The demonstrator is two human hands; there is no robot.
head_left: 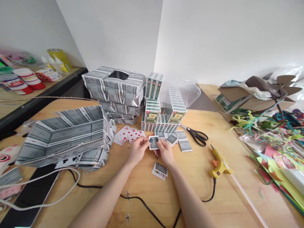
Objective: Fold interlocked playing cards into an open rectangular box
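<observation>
A patterned playing card [154, 144], back side showing, is held upright between both hands over the wooden table. The fingers of my left hand [139, 148] pinch its left edge, and my right hand [165, 150] grips its right edge with the thumb on its face. Whether it is one card or a few together I cannot tell. Just beyond the hands lie more face-down cards [185, 145], with face-up diamond cards [131, 134] to the left. Nearer me, two or more overlapping cards [160, 171] rest on the table below the hands.
Behind stand stacked card boxes [176, 116] and card-covered boxes [114, 88]. An open card-covered box [68, 136] is at left. Black-handled scissors [198, 136] and a yellow glue gun [219, 164] lie right. A black cable [147, 207] crosses the front; colourful craft scraps [277, 152] fill the far right.
</observation>
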